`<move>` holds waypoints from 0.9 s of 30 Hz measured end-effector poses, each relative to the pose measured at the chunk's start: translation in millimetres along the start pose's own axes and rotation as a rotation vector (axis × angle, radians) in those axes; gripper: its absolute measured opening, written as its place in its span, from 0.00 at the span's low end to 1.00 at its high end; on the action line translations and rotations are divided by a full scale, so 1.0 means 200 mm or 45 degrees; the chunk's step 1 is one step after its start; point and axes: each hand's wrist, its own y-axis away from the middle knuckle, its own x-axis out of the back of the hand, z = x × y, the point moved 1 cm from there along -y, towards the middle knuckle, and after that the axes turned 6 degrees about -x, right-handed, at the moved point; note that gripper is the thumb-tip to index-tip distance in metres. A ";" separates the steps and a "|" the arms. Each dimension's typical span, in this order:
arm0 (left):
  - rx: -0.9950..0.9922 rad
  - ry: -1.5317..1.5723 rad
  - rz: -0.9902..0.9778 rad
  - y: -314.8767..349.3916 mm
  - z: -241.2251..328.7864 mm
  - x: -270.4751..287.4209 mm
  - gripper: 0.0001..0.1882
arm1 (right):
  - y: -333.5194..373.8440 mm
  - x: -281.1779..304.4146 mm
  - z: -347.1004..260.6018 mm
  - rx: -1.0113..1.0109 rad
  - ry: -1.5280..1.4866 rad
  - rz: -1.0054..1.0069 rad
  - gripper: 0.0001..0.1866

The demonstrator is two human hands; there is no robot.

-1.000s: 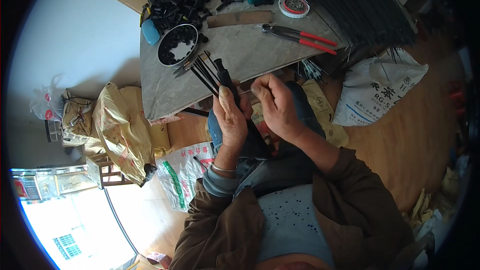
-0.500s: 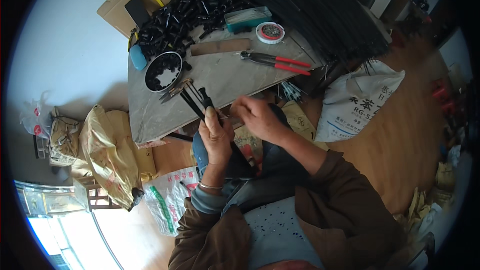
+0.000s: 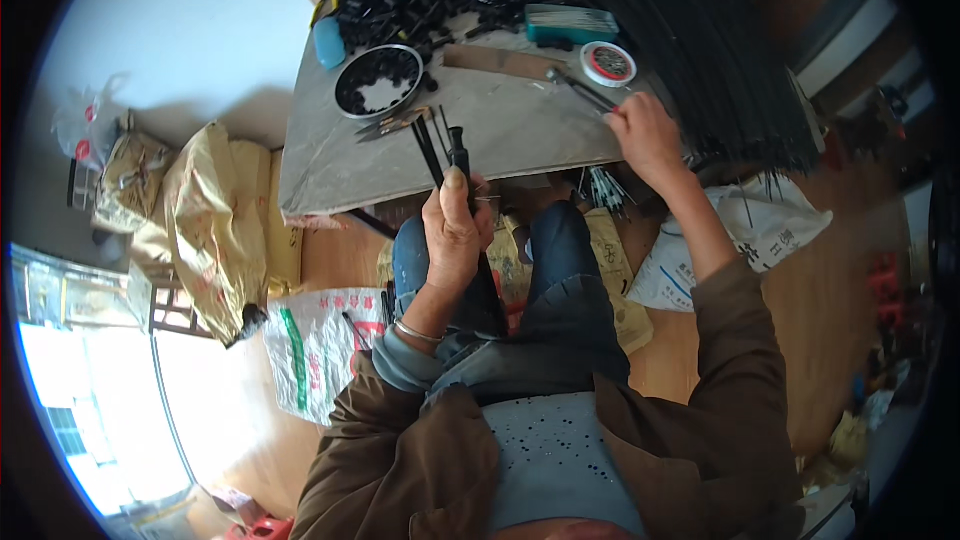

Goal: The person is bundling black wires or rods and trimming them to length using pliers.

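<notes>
My left hand [image 3: 457,225] is closed around several thin black rods [image 3: 428,152] and a thicker black tubular piece [image 3: 459,152], held upright above my lap at the table's near edge. A fine wire end [image 3: 487,198] sticks out beside its fingers. Over the right part of the table, my right hand [image 3: 650,140] is closed on the red handles of a pair of pincers [image 3: 585,92]; their dark metal head points to the far left. Most of the handles are hidden in my palm. A pair of scissors [image 3: 383,127] lies behind the black rods.
A bowl [image 3: 341,90] of black caps stands left on the grey table [image 3: 330,175]. Behind are a wooden strip [image 3: 495,61], teal box [image 3: 570,37], tub of metal bits [image 3: 608,63], black tube pile [image 3: 430,0] and long black rods [image 3: 690,60]. Sacks [image 3: 225,210] stand on the floor.
My right hand has left the spot beside my left hand, reached right to the table and closed on the pincers. My left hand keeps its hold. The view has shifted.
</notes>
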 end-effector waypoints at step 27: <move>-0.028 -0.170 -0.172 0.00 0.02 0.00 0.33 | 0.49 0.37 -0.48 -0.850 -1.490 -1.443 0.13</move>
